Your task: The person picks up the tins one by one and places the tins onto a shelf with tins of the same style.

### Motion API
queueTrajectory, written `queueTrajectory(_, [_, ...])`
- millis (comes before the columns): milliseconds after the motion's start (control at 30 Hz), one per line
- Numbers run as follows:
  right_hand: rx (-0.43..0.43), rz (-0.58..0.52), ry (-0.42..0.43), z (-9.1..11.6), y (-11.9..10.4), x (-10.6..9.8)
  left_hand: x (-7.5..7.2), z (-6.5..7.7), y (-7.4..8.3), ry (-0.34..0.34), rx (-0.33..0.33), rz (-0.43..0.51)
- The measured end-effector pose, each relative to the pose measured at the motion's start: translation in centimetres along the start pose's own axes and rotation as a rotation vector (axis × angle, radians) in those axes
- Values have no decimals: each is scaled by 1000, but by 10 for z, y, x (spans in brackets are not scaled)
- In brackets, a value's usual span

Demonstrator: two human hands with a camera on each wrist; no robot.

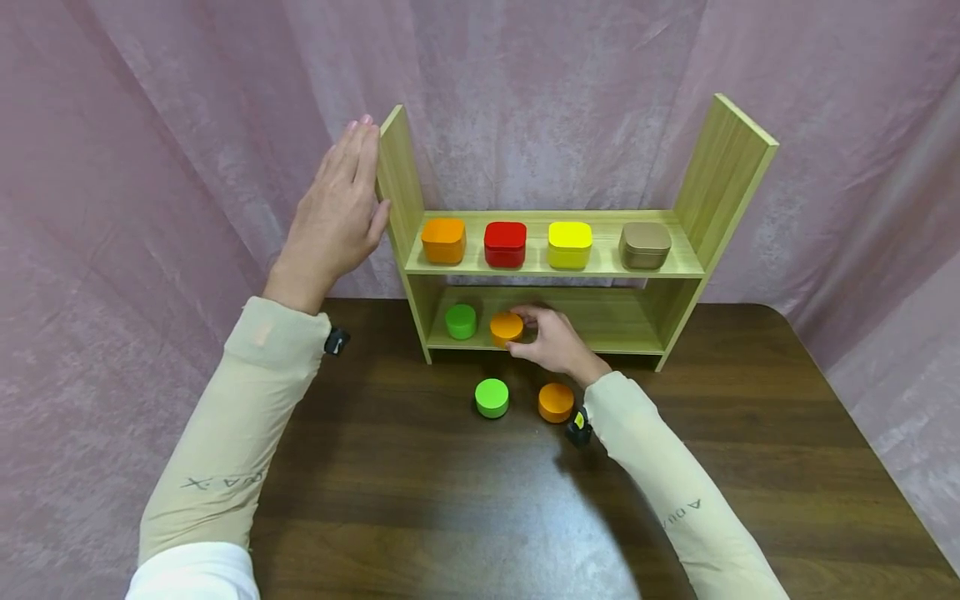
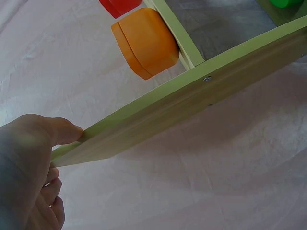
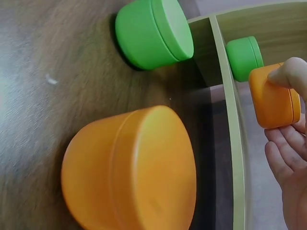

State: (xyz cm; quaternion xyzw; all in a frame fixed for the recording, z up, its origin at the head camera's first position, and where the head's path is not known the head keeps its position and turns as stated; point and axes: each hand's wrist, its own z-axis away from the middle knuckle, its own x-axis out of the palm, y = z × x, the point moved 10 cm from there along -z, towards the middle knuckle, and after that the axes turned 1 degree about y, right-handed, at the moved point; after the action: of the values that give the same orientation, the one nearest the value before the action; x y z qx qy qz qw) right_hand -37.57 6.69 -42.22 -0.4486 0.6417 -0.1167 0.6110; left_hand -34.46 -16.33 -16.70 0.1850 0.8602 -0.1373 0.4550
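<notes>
1. orange round container (image 1: pixel 506 329): located at the front of the lower shelf (image 1: pixel 615 323), just beside a green round container (image 1: pixel 461 322); we cannot confirm whether its base touches the lower shelf.
2. right hand (image 1: pixel 555 340): we see its grip pinching the orange round container between thumb and fingers. we advise keeping it upright, clear of the green round container, and loosening only once the base sits flat.
3. left hand (image 1: pixel 333 208): we see its grip holding the side panel (image 1: pixel 401 167) between thumb and fingers. we advise light pressure, to steady it.
4. left wrist view: we find a screw (image 2: pixel 207 79) in the side panel's outer face, hidden in the head view.
5. head view: we find the yellow box (image 1: pixel 569 245) and brown box (image 1: pixel 645 246), both outside the wrist views.
</notes>
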Motion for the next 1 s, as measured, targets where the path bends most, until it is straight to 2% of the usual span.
queueTrajectory(233, [22,-3,2,-8,3,4,0,0,0,-9,-2,0])
queueTrajectory(1000, [60,-14,-21,-11,21,8,0,0,0,1,-1,-9])
